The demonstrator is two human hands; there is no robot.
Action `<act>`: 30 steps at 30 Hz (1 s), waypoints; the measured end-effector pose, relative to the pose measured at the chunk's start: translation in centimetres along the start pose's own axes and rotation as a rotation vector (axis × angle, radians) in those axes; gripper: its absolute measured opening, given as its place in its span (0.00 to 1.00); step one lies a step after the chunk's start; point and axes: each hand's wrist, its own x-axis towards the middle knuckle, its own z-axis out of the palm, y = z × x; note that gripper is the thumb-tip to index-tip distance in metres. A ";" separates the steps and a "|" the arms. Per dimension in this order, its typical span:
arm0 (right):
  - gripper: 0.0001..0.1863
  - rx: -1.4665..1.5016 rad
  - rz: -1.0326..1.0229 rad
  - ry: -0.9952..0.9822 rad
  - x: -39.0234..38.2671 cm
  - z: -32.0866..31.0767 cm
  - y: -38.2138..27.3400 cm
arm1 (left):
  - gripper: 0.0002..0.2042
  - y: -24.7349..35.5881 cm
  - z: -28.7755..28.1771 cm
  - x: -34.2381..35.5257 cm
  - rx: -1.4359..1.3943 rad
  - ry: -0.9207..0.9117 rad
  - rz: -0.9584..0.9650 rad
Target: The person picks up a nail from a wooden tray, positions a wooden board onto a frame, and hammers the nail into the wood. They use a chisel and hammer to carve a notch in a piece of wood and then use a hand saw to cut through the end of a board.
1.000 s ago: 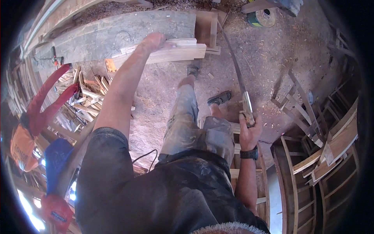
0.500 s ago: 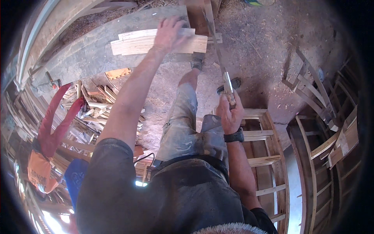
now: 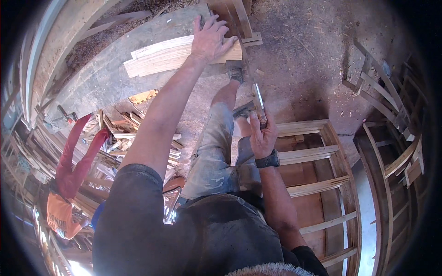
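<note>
Your left hand [image 3: 209,42] lies spread across pale, stepped wooden boards [image 3: 159,57] on a grey, flat workbench [image 3: 108,69]; your right hand [image 3: 264,138] grips a long, thin metal-bladed tool [image 3: 258,99] near the boards' right end.

In my view, boards [image 3: 159,60] lie on the bench [image 3: 92,83] ahead, the saw [image 3: 258,96] just right of them; scraps [image 3: 124,135] lie nearer left, a frame [image 3: 343,168] nearer right, a person [image 3: 60,211] far left.

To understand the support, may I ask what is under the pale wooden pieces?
Under the pale wooden pieces, a broad gray board shows along both long sides. The surface beneath them is covered and cannot be seen; the left hand also hides part of their top.
</note>
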 end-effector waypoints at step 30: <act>0.24 -0.103 -0.058 0.027 -1.1 2.0 0.3 | 0.23 0.2 0.1 0.7 -0.049 -0.020 -0.060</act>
